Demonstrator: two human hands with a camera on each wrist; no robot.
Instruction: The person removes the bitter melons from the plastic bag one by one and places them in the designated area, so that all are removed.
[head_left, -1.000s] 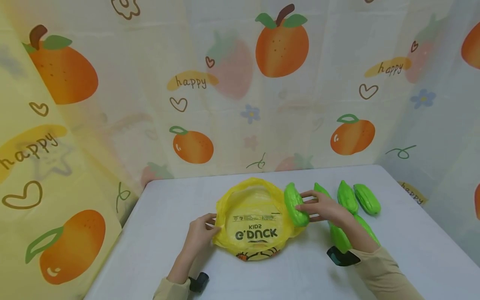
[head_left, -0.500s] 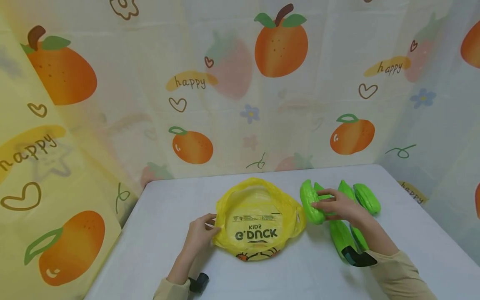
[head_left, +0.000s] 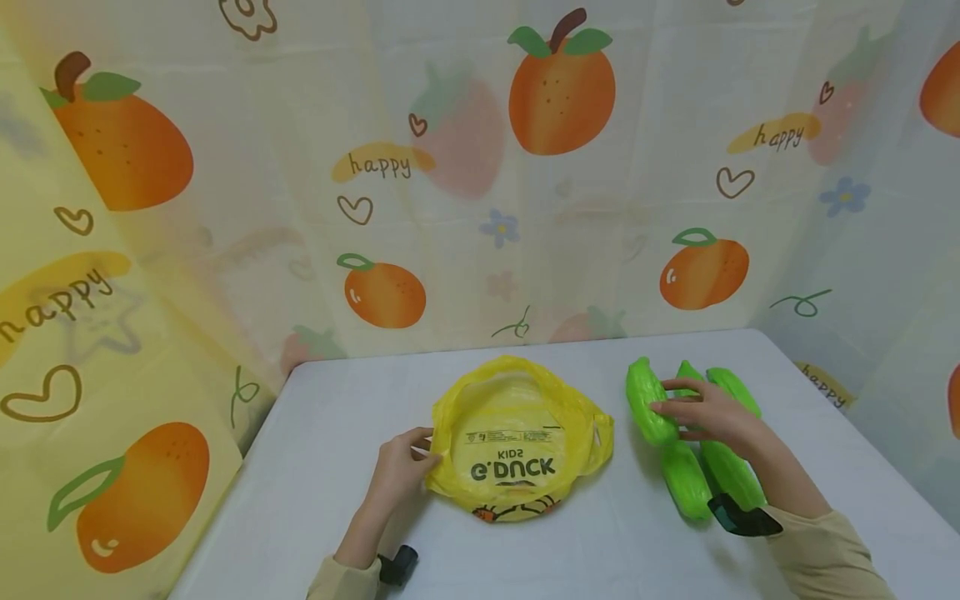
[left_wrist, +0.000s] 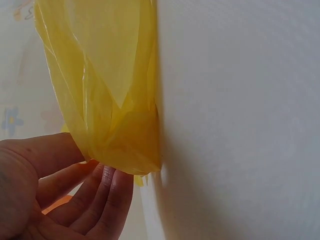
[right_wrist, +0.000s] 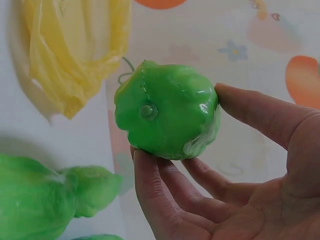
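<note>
A yellow plastic bag point(head_left: 517, 462) printed "KIDS e.DUCK" lies on the white table, its mouth spread wide. My left hand point(head_left: 405, 462) pinches the left edge of the bag; up close in the left wrist view, thumb and fingers point(left_wrist: 117, 205) meet at the yellow film point(left_wrist: 115, 135). My right hand point(head_left: 712, 412) holds a bright green, ribbed toy bitter melon point(head_left: 648, 404) to the right of the bag. In the right wrist view the toy bitter melon point(right_wrist: 167, 112) shows its end, gripped between thumb and fingertips. The bag's inside shows no melon.
Several more green toy melons lie on the right of the table point(head_left: 570, 550): one melon point(head_left: 686, 482) below the held one, another point(head_left: 733, 475) beside it, and others point(head_left: 735, 390) partly behind my right hand. A fruit-print curtain point(head_left: 465, 250) stands behind the table.
My right hand has carried the toy bitter melon rightward, from over the bag's right edge to above the other melons. The bag's right handle has come into view. My left hand stays put.
</note>
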